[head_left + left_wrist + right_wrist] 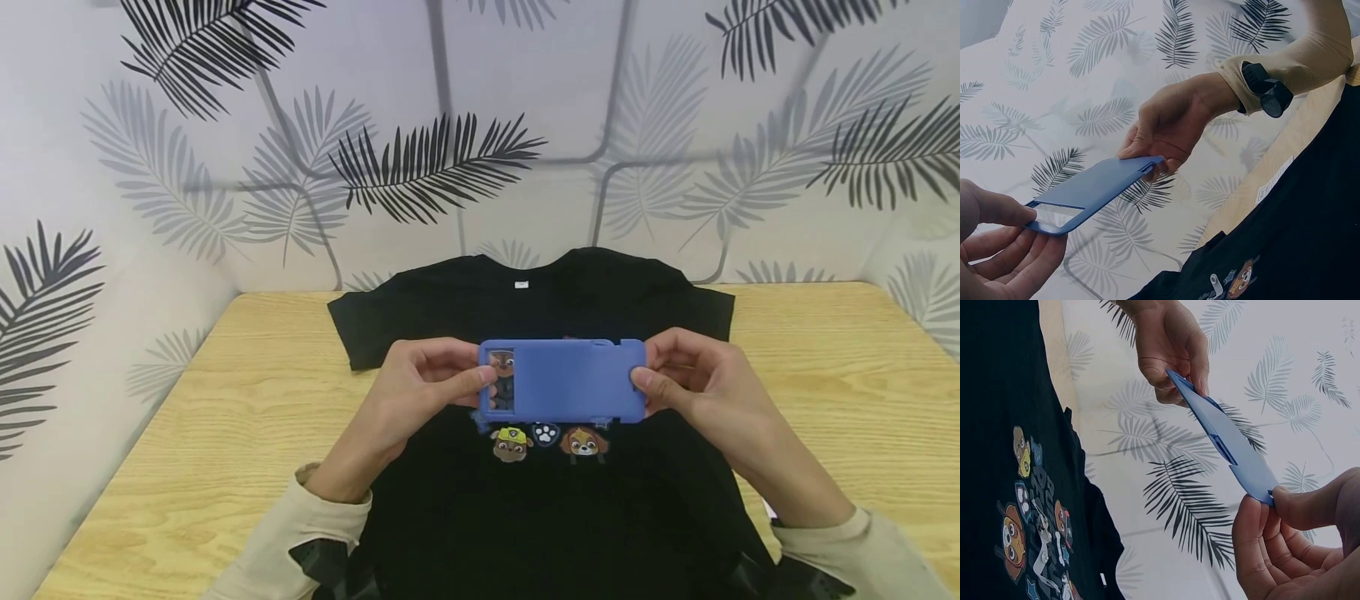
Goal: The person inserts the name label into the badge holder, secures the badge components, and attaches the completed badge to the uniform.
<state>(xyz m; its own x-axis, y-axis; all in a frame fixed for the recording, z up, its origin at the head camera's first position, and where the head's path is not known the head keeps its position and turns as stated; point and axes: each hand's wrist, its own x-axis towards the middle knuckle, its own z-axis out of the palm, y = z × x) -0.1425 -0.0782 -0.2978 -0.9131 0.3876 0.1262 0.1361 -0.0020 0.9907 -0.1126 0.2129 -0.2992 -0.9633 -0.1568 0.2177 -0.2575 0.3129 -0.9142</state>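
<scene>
A blue phone case (573, 379), thin and flat with a rectangular window at one end and notches along its edges, is held level above the black T-shirt (555, 517). My left hand (427, 375) pinches the windowed end, thumb over the window and fingers behind. With its thumb in front, my right hand (697, 383) pinches the opposite end. Part of the shirt's print shows through the window. Cartoon dog faces (512, 446) on the shirt's chest appear just below the case; the rest of that print is hidden behind it.
The shirt lies spread on a wood-grain table (225, 400), collar toward the back wall (480, 150), which carries a leaf pattern. A white label (521, 285) sits inside the collar. Black wrist devices (1266, 90) are strapped over the beige sleeves.
</scene>
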